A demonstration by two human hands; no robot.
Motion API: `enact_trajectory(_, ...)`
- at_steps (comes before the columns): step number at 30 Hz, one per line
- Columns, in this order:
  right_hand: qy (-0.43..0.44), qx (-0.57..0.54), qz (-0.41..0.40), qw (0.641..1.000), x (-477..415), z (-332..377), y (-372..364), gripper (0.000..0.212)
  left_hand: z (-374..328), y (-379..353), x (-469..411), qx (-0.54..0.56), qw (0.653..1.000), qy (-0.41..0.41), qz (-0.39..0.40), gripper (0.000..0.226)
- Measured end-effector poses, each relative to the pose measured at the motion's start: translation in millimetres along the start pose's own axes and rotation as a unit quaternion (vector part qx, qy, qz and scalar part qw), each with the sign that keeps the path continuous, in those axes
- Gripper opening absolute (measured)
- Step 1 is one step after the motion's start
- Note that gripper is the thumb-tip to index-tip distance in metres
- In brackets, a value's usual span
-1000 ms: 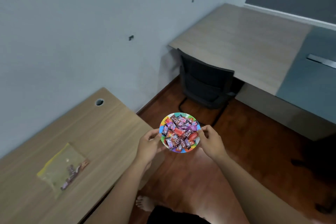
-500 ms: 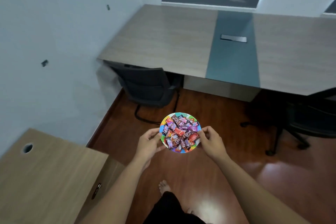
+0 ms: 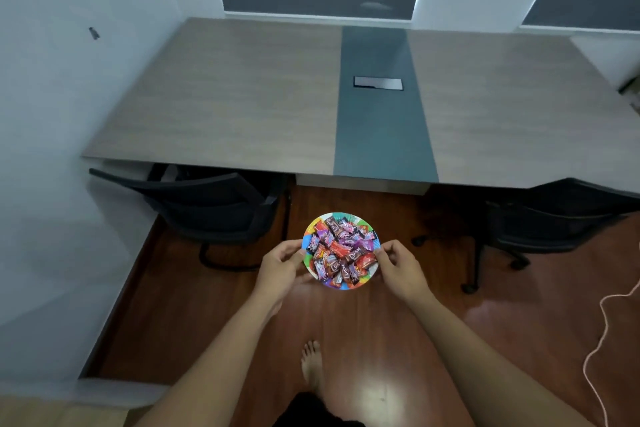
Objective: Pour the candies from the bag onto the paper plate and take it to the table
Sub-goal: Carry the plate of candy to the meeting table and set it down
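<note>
A small paper plate (image 3: 347,285) with a rainbow rim is held level above the wooden floor, heaped with wrapped candies (image 3: 341,250) in red, purple and brown. My left hand (image 3: 281,267) grips its left rim and my right hand (image 3: 401,265) grips its right rim. Ahead stands a large table (image 3: 242,107) with a light wood top and a dark blue-grey centre strip. The candy bag is out of view.
Two black office chairs are tucked under the table's near edge, one at the left (image 3: 207,208) and one at the right (image 3: 561,215). A metal cable hatch (image 3: 378,83) sits in the table's strip. A pink cord (image 3: 609,333) trails on the floor at right. My bare foot (image 3: 311,362) shows below.
The view has swung right, away from the small desk with the bag, and now faces the large table squarely. The plate stays held between both hands.
</note>
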State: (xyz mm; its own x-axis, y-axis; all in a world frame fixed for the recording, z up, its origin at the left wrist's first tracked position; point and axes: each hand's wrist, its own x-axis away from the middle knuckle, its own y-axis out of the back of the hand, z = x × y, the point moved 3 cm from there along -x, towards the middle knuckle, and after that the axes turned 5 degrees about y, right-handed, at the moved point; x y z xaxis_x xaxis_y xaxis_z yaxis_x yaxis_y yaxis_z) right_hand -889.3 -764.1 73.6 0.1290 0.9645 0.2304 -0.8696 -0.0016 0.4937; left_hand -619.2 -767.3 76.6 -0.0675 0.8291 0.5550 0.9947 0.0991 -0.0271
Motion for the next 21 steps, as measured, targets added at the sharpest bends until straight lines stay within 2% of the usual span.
enact_trajectory(12, -0.032, -0.045, -0.050, 0.997, -121, 31, 23, 0.020, -100, -41, -125, -0.038, 0.998, -0.004, 0.059, 0.019)
enact_trajectory(21, -0.025, -0.061, -0.054, 0.996, -244, 32, 57, 0.021, -148, -94, -219, -0.024, 0.998, 0.010, 0.049, 0.020)
